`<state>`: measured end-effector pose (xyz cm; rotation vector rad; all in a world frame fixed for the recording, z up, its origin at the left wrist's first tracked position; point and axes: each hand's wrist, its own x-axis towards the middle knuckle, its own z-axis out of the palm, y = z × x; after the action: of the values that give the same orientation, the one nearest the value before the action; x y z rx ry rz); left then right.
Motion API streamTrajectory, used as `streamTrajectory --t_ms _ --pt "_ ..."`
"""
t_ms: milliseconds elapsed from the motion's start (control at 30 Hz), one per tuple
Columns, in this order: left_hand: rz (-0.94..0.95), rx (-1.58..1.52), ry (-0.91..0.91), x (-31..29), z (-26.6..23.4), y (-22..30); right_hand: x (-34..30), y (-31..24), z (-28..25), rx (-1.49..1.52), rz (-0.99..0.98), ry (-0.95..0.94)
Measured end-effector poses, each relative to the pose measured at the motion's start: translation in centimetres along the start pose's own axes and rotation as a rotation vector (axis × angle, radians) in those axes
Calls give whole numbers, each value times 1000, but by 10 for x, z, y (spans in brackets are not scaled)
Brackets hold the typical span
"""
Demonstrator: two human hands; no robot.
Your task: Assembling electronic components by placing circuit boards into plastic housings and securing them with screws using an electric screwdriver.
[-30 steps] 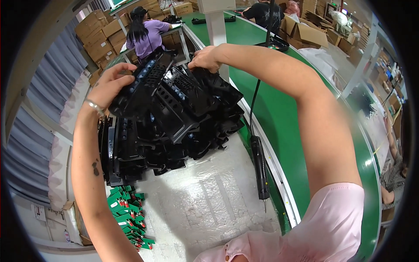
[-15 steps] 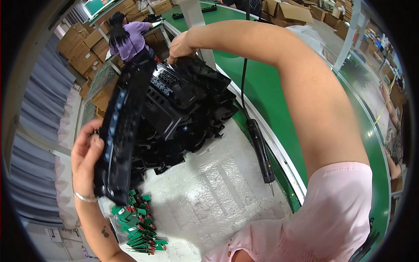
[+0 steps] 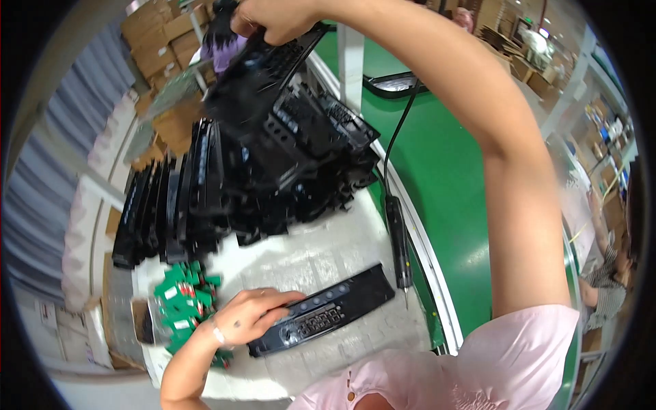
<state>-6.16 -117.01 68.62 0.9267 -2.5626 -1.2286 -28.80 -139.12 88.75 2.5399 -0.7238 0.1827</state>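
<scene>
My left hand (image 3: 251, 316) grips the near-left end of a long black plastic panel (image 3: 365, 292). It lies slanting on the pale work surface, with a row of round spots and a grid of small openings showing. Far forward, my right hand (image 3: 280, 17) is closed on the upper part of another black panel (image 3: 249, 82), tilted and blurred, above a big heap of similar panels (image 3: 266, 184). To the left of the heap, more black panels (image 3: 147, 212) stand on edge in a row. Green circuit boards (image 3: 181, 294) with red parts lie piled beside my left wrist.
A black electric screwdriver (image 3: 396, 239) hangs on its cable along the white rail right of the work surface (image 3: 369, 236). Beyond the rail runs a green conveyor belt (image 3: 447, 184). A white post (image 3: 350, 68) stands at its far edge. A person in purple (image 3: 222, 55) is ahead.
My left hand has come down toward me, and a panel now lies under it on the work surface. My right hand has lifted a panel up from the heap.
</scene>
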Motion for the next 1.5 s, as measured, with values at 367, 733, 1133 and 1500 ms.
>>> streamTrajectory --t_ms 367,733,1133,1500 --pt "133 337 315 -20 120 -21 -73 -230 98 701 308 -672" --pt "-49 424 322 -48 68 -24 -160 -284 140 1241 341 -480" --pt "-38 279 507 3 25 -47 -246 -290 149 1065 590 -59" --pt "132 138 161 2 59 -81 -274 -302 124 1067 936 262"
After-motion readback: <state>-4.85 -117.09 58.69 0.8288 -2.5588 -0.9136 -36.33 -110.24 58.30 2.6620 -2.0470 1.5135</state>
